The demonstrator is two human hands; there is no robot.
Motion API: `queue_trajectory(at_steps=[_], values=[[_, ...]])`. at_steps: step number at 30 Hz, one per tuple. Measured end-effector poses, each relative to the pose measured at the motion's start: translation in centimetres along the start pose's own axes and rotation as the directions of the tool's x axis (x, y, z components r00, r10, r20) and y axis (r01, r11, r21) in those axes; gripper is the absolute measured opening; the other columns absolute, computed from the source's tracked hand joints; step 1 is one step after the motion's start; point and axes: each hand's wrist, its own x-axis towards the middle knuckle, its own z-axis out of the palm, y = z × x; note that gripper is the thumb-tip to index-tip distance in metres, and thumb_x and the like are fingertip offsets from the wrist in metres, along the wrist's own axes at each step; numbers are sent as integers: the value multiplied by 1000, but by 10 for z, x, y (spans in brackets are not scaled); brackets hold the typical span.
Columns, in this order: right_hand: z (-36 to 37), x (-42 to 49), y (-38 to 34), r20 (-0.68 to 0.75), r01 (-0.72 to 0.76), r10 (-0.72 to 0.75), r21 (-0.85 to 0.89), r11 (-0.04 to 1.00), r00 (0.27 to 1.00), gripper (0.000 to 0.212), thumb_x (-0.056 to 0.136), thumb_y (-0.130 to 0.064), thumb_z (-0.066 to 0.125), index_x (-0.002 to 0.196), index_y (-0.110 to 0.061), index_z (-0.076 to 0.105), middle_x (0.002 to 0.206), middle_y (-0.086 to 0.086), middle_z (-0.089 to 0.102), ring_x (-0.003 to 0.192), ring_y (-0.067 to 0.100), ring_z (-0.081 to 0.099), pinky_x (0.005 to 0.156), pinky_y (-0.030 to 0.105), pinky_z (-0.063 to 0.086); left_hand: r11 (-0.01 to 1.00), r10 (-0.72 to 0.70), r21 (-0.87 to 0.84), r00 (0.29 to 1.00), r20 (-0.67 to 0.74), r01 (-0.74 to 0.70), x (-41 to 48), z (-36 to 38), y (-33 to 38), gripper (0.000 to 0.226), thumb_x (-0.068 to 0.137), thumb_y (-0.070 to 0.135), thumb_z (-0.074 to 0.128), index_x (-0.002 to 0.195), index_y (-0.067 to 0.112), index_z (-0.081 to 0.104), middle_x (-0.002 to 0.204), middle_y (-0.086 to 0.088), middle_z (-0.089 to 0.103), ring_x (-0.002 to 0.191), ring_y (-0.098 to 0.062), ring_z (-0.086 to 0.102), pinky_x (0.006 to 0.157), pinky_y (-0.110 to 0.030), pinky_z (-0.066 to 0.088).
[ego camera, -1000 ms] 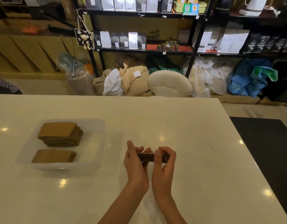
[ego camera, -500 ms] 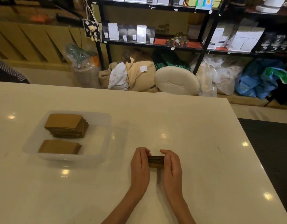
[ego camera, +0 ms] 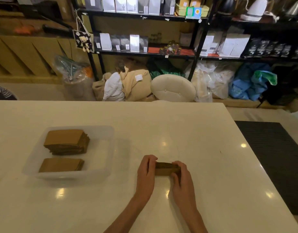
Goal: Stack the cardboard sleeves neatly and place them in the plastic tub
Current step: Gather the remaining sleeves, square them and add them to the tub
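Head view down onto a white table [ego camera: 161, 128]. Well left of the fingers, a clear plastic tub [ego camera: 71, 178] holding two piles of brown cardboard sleeves: a taller pile [ego camera: 66, 141] at the far end, slightly fanned along its right side, and a lower pile [ego camera: 60, 165] at the near end, apart from the first, with bare tub floor to the right of both. Between the two hands, a small stack of cardboard sleeves [ego camera: 166, 168] down on the tabletop, gripped at both ends: left hand [ego camera: 145, 172] curled round the left end, right hand [ego camera: 182, 177] curled round the right end, fingers bent over it. Open tabletop between fingers and tub, beyond the fingers up to the far table edge, and rightward as far as the slanting right edge, with a black floor mat [ego camera: 270, 157] past it. Far beyond the fingers, a round cream stool [ego camera: 172, 89], stuffed bags [ego camera: 134, 83] on the floor, and black shelving [ego camera: 145, 54] lined with white and black pouches [ego camera: 134, 42]; small white labels on them, lettering too blurred to read
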Motion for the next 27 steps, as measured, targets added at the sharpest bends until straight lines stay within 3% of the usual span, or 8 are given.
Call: queue_trajectory(at_steps=[3,5,8,11,15,19,23,27], values=[[-13,7,-22,82,-92,83,116,989,993,61,94,2,49,122,-52,48,119,-13,60,112,11,58,99,38,50,991,35,116,971,235,-64,-4,-19,0,29,101,24,53,128,30,49,121,12,53,111,-2,53,88,-10,43],[-26,5,-41,170,-173,129,278,945,977,63,98,1,47,127,-55,47,110,3,62,103,20,64,90,34,56,971,93,174,929,357,-164,-9,-35,8,38,101,22,52,135,34,42,128,9,45,115,4,48,91,-9,43],[-37,-10,-76,283,-205,103,359,911,953,57,101,-5,47,137,-48,43,115,7,55,102,19,66,75,31,61,998,45,28,924,379,-59,-19,-65,35,33,100,20,52,130,34,50,126,3,47,103,-10,60,72,-25,57],[-24,-30,-120,314,-132,17,349,928,949,54,102,-10,47,141,-47,40,130,-16,47,111,12,60,77,26,59,993,-25,-99,949,314,59,-26,-103,63,34,91,27,58,125,29,56,120,-4,55,82,-19,65,57,-31,55],[21,-44,-182,310,23,-124,311,950,943,49,101,-18,50,135,-50,34,118,-32,47,105,5,60,87,21,52,989,14,-149,989,146,8,-17,-172,97,30,84,21,56,113,22,63,107,0,61,76,-21,62,46,-28,49],[80,-40,-227,307,-52,-69,370,928,949,46,101,-17,50,126,-53,41,122,-20,49,104,2,58,85,23,53,994,28,-112,995,98,-17,4,-243,111,35,80,19,46,109,19,66,95,17,61,69,-6,58,45,-27,46],[125,-34,-250,302,-214,89,408,887,949,48,98,-10,55,129,-44,45,117,-10,62,100,5,64,82,25,54,997,-54,-46,993,110,59,20,-300,101,41,84,29,43,121,28,61,118,6,58,98,-16,61,64,-27,54],[128,-17,-239,145,-367,337,341,865,930,37,94,-4,59,122,-25,49,118,13,66,97,23,64,89,37,48,996,33,88,981,-192,-16,35,-364,72,32,95,16,47,124,28,54,117,4,60,106,-12,60,85,-27,52]])
